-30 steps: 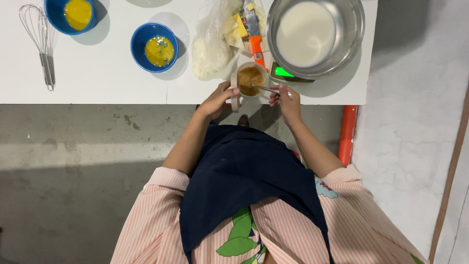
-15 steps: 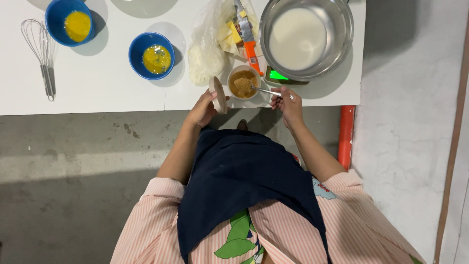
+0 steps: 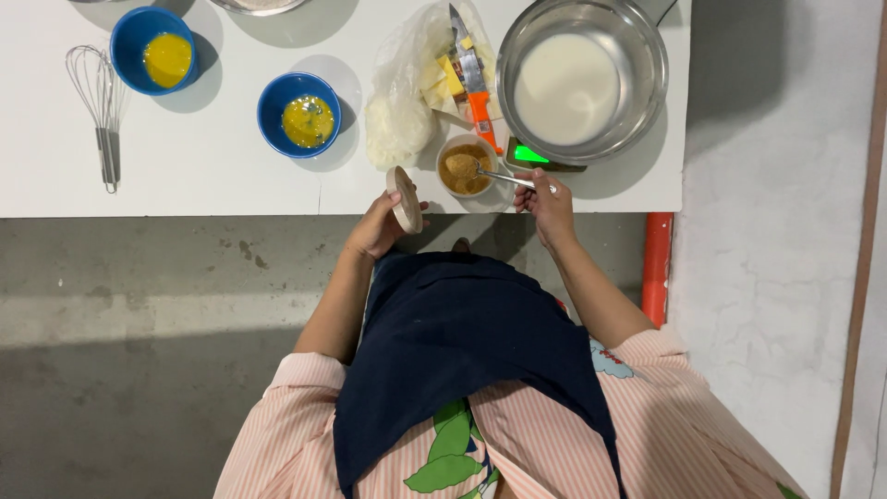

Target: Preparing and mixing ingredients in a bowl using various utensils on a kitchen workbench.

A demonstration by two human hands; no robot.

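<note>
My left hand holds a round beige lid on edge at the near rim of the white table. My right hand grips a metal spoon whose bowl dips into a small white jar of brown granules. The jar stands on the table just left of my right hand, with the lid off.
A large steel pot of white liquid sits on a scale with a green display. A plastic bag with butter pieces, an orange-handled knife, two blue bowls of yolk and a whisk lie around.
My left hand lifted the lid off the jar and moved it left. My right hand brought the spoon into the brown granules. The view shifted slightly.
</note>
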